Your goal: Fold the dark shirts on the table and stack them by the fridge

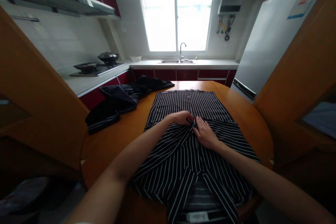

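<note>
A black shirt [189, 105] with thin white stripes lies spread on the wooden table [112, 150], its collar [198, 215] and pale label nearest me. Both sleeves are folded inward across the front, so their ends meet near the middle. There my left hand [182, 117] has its fingers curled closed on a sleeve end. Just to its right, my right hand [206, 133] rests flat on the striped cloth with its fingers stretched out. Some of the left fingertips are hidden behind the hand and the fabric.
Dark clothing [123, 98] lies heaped on the table's left side. Beyond the table are a counter with a sink [175, 61] and faucet, and a stove with a lidded pan [108, 57]. A refrigerator [270, 38] stands at right. Wooden door frames flank the table.
</note>
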`<state>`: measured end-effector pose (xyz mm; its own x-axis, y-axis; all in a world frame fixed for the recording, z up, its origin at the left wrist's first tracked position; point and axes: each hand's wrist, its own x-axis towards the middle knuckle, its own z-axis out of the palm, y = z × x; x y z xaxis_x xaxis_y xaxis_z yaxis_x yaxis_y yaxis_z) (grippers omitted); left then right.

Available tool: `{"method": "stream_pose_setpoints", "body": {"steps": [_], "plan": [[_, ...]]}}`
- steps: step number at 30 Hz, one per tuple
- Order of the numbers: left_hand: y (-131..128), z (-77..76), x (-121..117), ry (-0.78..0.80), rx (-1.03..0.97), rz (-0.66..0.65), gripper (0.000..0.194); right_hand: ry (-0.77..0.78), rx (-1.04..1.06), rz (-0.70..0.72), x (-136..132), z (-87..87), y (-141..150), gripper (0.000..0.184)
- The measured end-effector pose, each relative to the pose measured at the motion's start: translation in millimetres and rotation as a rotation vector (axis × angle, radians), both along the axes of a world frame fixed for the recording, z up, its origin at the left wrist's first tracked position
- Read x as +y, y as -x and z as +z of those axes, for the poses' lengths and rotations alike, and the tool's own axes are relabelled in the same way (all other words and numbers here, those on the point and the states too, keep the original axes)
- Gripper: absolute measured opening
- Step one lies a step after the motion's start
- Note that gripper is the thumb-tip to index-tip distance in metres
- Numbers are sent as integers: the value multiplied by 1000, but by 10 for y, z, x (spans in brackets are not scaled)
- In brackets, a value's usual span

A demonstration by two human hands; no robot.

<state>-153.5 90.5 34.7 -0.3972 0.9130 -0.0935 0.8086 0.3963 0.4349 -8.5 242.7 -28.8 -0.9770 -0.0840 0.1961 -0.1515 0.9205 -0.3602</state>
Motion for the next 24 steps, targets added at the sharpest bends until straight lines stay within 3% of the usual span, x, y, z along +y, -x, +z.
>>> {"method": "stream_pose_setpoints", "body": {"steps": [2,6,8,14,20,24], "plan": [[-23,21,-48,-41,-2,6,26,71,24,8,20,-14,19,64],[-147,11,-94,-189,-2,143,18,256,149,-44,72,-15,56,53],[-238,-20,-76,-189,-22,180,14,317,219,-82,87,7,52,46],[-449,-160,28,-157,-76,270,19,229,227,-192,61,103,-28,20],[-472,-237,47,-177,-157,357,17,223,192,-117,40,137,-62,14],[-490,-233,56,-184,-195,406,20,224,118,-155,31,152,-79,13]]}}
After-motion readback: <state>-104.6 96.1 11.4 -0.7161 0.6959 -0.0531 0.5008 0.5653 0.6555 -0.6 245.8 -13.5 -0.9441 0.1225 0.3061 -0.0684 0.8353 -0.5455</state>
